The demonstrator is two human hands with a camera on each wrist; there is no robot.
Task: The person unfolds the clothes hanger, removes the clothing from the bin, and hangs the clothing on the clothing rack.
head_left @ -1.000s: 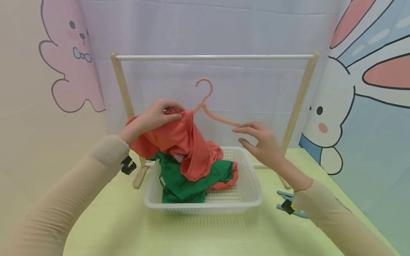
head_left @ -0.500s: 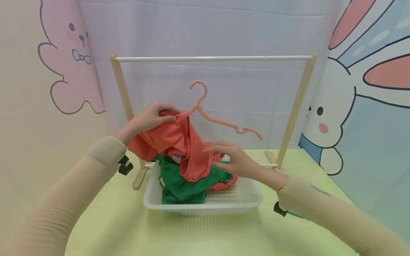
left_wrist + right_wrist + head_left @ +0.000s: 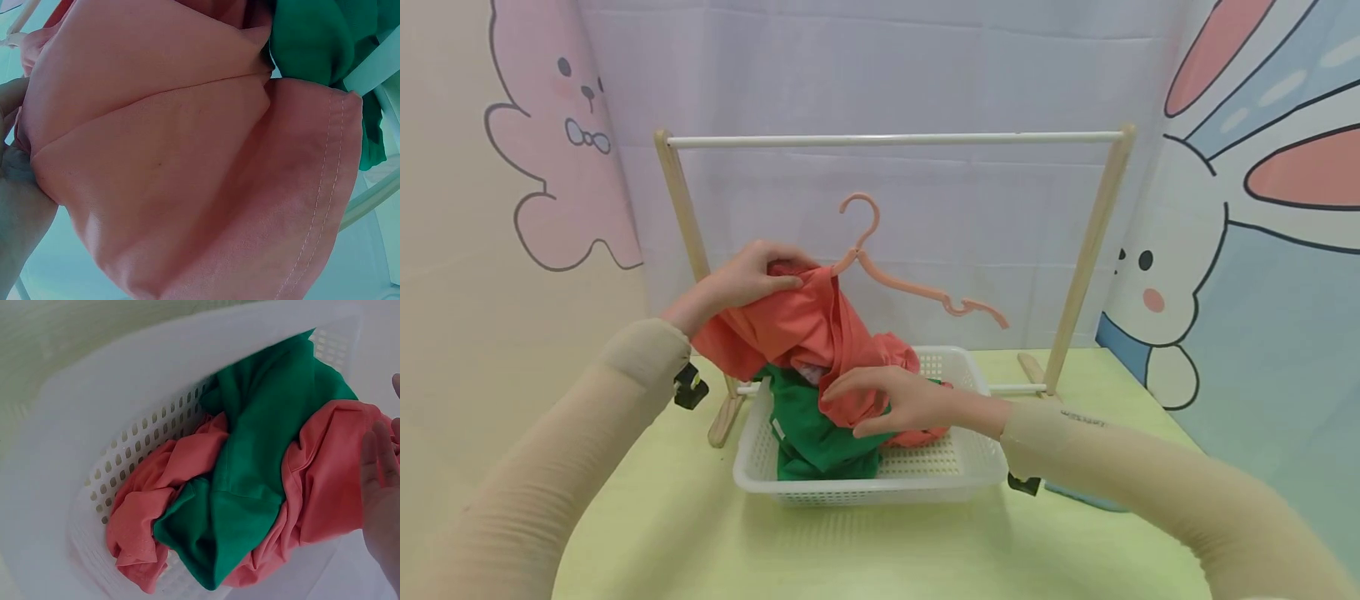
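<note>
A coral-red cloth garment [image 3: 775,325] is being gripped by the fingers of the left hand [image 3: 760,273] over a white perforated plastic basket [image 3: 865,487]. The right hand [image 3: 901,398] is being held near the lower folds, fingers open. The double-stitched hem [image 3: 324,187] is being shown only by the left wrist view. Lettering on the beige fabric sleeve [image 3: 1135,467] is being left illegible. Room is being left between the peach plastic hanger [image 3: 904,286] and the white rod [image 3: 895,140].

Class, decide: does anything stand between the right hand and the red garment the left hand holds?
Nothing visible does. The right hand is right by the red garment; the green cloth lies below, not between them.
</note>
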